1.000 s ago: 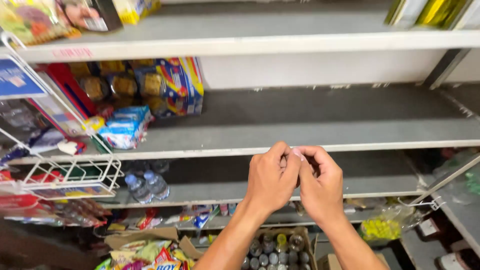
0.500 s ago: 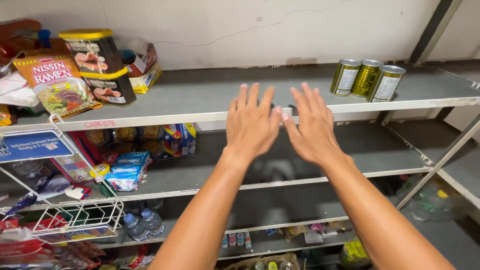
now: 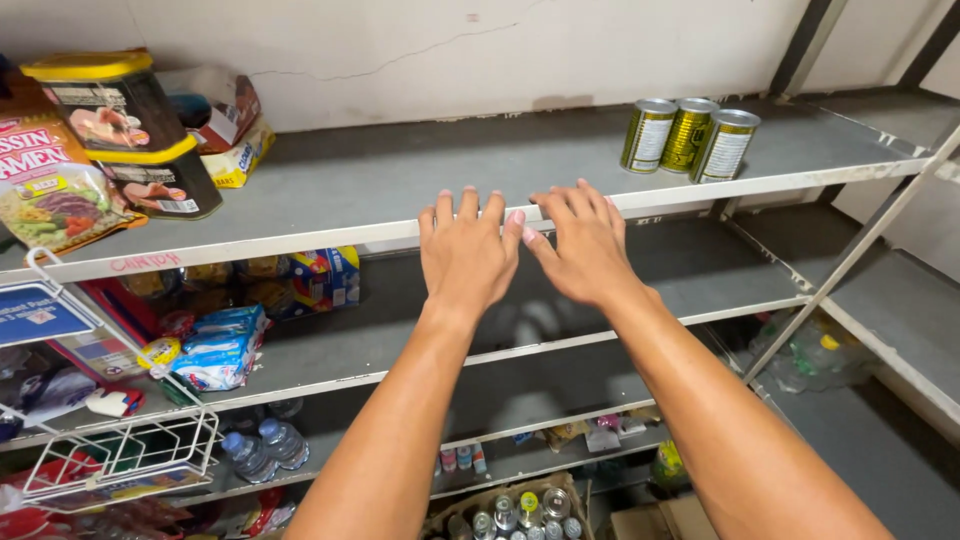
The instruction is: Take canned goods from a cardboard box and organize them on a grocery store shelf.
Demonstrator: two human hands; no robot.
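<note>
Our left hand (image 3: 466,250) and right hand (image 3: 583,243) are stretched out side by side, palms down, fingers spread flat, each grip holding nothing. Both hover at the front edge of the grey top shelf (image 3: 380,180); we cannot tell whether the fingertips touch it. That stretch of shelf is bare. Three gold cans (image 3: 690,138) stand upright together far to the right, well apart from our hands. At the far left sit two stacked dark tins with yellow lids (image 3: 130,130) and a noodle packet (image 3: 55,195). Nothing is picked up; the cans look untouched.
</note>
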